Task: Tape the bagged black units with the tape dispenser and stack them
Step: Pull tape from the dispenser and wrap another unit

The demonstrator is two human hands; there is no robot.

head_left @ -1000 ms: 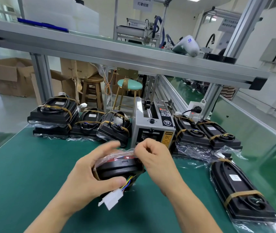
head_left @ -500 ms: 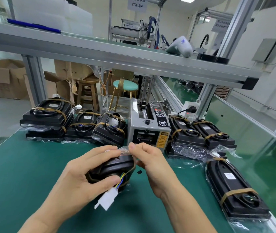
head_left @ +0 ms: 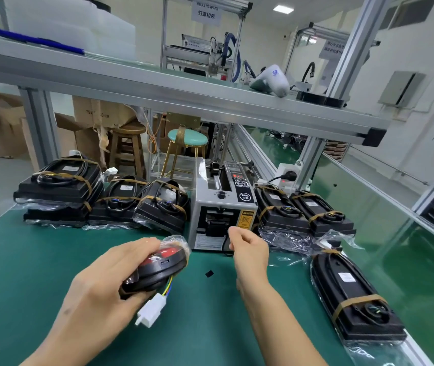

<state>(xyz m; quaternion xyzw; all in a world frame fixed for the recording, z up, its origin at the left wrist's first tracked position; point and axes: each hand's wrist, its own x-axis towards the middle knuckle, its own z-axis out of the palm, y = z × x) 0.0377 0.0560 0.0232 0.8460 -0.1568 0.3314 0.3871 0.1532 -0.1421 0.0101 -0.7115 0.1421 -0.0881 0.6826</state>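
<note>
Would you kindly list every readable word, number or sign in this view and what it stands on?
"灯罩组装": hanging white sign.
"CAUTION": yellow label on the tape dispenser.
"75" and "0 CM": cardboard box; the middle is hidden.
White labels on the bagged black units: too small to read.

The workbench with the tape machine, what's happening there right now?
A person is taping bagged black units. The left hand grips one bagged unit above the green table, its white connector dangling. The right hand reaches to the tape dispenser's outlet, fingers curled; whether it has tape is unclear. Taped units are stacked on both sides of the dispenser.
</note>
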